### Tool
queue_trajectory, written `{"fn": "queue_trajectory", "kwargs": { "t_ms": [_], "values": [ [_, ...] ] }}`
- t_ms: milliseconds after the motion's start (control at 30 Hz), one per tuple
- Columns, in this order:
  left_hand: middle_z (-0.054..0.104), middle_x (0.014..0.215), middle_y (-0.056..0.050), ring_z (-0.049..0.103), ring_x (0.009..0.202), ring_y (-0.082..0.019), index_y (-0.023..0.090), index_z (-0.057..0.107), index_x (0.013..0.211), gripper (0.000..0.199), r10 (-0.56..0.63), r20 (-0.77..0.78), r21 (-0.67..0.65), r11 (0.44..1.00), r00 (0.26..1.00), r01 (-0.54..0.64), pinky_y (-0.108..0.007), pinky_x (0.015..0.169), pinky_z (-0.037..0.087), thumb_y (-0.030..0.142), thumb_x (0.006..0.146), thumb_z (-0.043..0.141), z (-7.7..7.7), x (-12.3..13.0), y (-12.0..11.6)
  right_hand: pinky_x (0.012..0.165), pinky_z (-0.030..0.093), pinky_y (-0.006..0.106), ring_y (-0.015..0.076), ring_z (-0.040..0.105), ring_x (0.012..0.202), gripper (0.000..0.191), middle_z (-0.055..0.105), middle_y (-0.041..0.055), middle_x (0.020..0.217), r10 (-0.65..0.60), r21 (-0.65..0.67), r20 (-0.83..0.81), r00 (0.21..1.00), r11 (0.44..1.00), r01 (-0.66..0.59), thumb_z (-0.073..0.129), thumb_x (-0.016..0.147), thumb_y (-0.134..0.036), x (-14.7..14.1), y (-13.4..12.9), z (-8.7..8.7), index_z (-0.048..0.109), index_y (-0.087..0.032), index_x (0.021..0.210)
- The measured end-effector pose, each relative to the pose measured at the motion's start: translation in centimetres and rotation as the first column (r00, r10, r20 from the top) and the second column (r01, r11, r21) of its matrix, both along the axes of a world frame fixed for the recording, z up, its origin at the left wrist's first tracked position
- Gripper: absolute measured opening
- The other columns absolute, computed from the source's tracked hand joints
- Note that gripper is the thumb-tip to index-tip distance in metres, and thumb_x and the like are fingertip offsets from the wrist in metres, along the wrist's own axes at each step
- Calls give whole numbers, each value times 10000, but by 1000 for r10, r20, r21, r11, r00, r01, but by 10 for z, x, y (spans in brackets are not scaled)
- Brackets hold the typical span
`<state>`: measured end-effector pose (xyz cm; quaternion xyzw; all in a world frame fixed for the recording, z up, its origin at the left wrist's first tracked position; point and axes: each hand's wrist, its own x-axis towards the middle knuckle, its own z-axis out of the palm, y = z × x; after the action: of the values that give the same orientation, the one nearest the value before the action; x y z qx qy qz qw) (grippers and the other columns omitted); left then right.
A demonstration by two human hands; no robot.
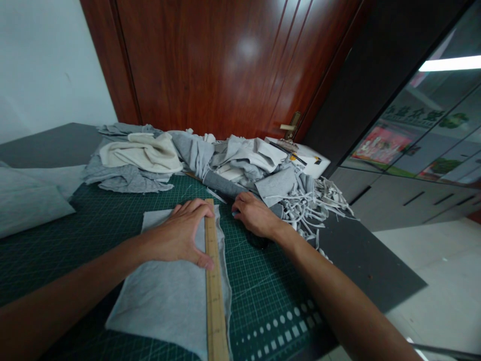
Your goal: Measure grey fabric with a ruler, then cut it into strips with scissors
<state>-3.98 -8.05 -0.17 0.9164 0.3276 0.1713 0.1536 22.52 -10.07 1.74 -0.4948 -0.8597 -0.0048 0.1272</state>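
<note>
A light grey cloth piece [161,301] lies flat on the green cutting mat [259,286]. Along its right side runs a wooden ruler [215,296], and a narrow strip of cloth shows beyond the ruler. My left hand [188,233] presses on the ruler and cloth, its thumb and fingers spread apart. To the right of the ruler, my right hand [255,214] is closed near the scrap pile; a small bluish bit shows at its fingertips, too small to name. Under that hand sits a dark object [257,240], mostly hidden.
Behind the hands lie heaped grey cloths [248,160], a cream cloth [145,153] and thin cut strips [311,205]. Another pale cloth [33,195] lies at the left. A white box [310,158] stands at the back right, by a wooden door [225,65].
</note>
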Motion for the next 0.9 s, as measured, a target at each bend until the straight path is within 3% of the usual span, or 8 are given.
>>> {"fn": "queue_trajectory", "kwargs": {
  "t_ms": [167,333,467,633,900],
  "values": [
    [588,1322,-88,551,1247,-398,267,601,1212,1001,3,-17,-2,1000,1000,-3,-520,1043,429,810,434,922,1,1,0,954,502,338,238,666,1028,105,728,95,1023,-21,-12,-103,994,1000,20,761,957,-71,-4,-1,6,695,-150,938],
    [595,1304,-92,557,1223,-400,267,612,1232,1044,13,-26,-9,1000,1000,-13,-518,1023,441,857,419,897,3,1,-1,869,518,288,191,718,979,80,759,67,1081,34,-11,-191,981,999,-36,582,1092,-134,-18,-16,7,591,-183,1154],
    [592,1340,-109,553,1250,-418,263,618,1300,1112,15,-21,-17,1000,1000,-16,-554,1056,440,875,413,892,5,3,-1,782,513,284,207,751,878,114,783,57,1007,77,-47,-142,987,995,-84,602,1082,-153,-24,-26,-3,568,-192,1184],
    [574,1406,-115,534,1321,-444,275,619,1371,1159,11,-48,-29,1000,999,-12,-578,1117,425,871,417,896,4,3,0,786,495,306,245,762,925,123,801,96,1052,70,-43,-49,996,996,-72,581,1102,-201,-22,-30,-14,563,-198,1223],
    [567,1458,-111,525,1374,-441,291,595,1423,1195,10,-34,-14,1000,999,-10,-565,1165,413,849,415,913,-2,0,3,766,473,305,250,768,923,210,810,101,1029,87,-23,61,994,996,-85,576,1081,-167,-25,-37,-14,557,-187,1289]
  ]
}}
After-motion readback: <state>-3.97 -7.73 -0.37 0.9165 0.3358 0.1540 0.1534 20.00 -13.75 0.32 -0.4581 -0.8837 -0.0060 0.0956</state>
